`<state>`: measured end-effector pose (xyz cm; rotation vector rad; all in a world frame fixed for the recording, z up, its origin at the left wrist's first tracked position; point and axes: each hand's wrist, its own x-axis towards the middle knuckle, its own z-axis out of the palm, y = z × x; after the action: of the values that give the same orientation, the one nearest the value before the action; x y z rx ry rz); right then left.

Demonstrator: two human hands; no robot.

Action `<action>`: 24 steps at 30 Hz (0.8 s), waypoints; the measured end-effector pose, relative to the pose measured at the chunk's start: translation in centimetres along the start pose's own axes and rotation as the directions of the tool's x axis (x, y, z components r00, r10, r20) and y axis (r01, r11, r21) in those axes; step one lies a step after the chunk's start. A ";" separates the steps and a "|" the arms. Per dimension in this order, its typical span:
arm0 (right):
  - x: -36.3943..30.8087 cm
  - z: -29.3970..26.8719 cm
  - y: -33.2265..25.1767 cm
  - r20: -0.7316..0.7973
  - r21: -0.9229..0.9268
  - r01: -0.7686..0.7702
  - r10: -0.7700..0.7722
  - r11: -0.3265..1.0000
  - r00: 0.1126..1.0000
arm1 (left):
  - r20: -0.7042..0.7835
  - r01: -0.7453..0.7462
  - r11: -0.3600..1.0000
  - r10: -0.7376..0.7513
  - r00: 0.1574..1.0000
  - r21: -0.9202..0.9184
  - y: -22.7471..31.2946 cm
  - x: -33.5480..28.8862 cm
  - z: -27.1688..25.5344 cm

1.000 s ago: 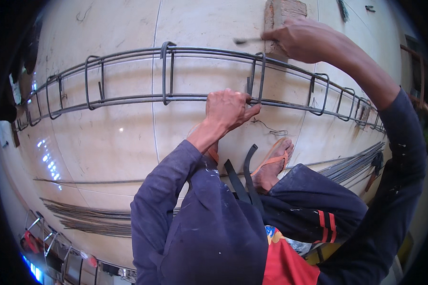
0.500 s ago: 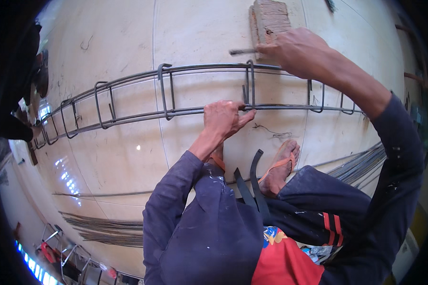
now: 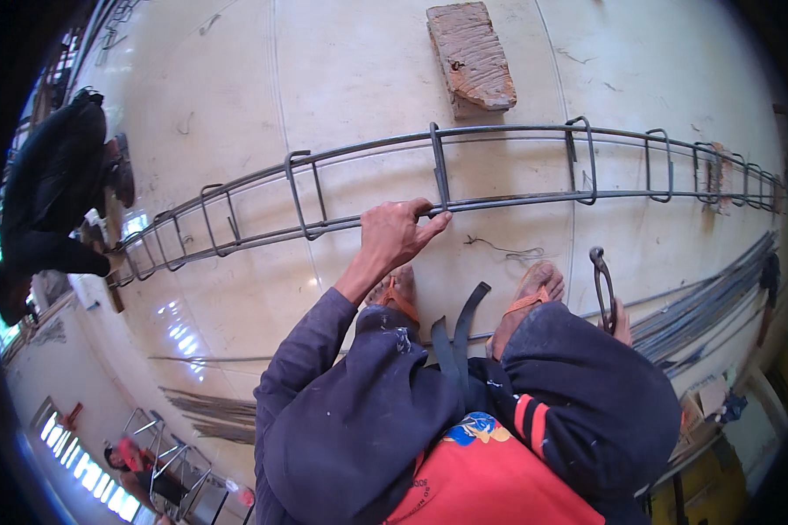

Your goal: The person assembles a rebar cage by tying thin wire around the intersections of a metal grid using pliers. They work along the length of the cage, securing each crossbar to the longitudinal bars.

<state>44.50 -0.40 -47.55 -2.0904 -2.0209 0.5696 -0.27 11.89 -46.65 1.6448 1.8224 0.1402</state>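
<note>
By knee (image 3: 547, 337) now, R hand (image 3: 622, 325) grips pincers (image 3: 601, 276), L hand (image 3: 397, 233) still pinching rebar cage (image 3: 439, 166)

My right knee (image 3: 578, 363) hides most of my right hand (image 3: 622, 327), so I can't see all its fingers on the handles of the pincers (image 3: 601, 282). My left hand (image 3: 394, 232) covers a bit of the steel cage (image 3: 439, 166), and some of its fingertips are tucked out of sight. My left sleeve (image 3: 302, 341) hides where the thin rods (image 3: 208, 405) end. The picture's near edge cuts off my red shirt (image 3: 490, 477). The person (image 3: 57, 188) on the left is too dark to see well.
</note>
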 end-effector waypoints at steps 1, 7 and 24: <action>-1.7 0.4 0.1 0.079 0.008 -0.191 0.190 0.982 0.979 | 0.038 0.004 1.000 -0.005 0.999 0.014 0.4 0.4 -0.1; -4.5 5.4 4.2 0.018 0.027 -0.312 0.311 0.950 0.950 | 0.132 0.083 0.996 -0.088 0.987 0.040 0.6 0.8 -0.5; 9.6 7.7 -12.3 -0.115 0.269 0.400 -0.383 0.876 0.916 | 0.142 0.066 0.996 -0.073 0.987 0.056 0.5 0.2 -0.6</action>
<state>30.23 8.83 -51.23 -1.4601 -2.0988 0.6695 -0.19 12.39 -46.07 1.5814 1.7833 -0.0559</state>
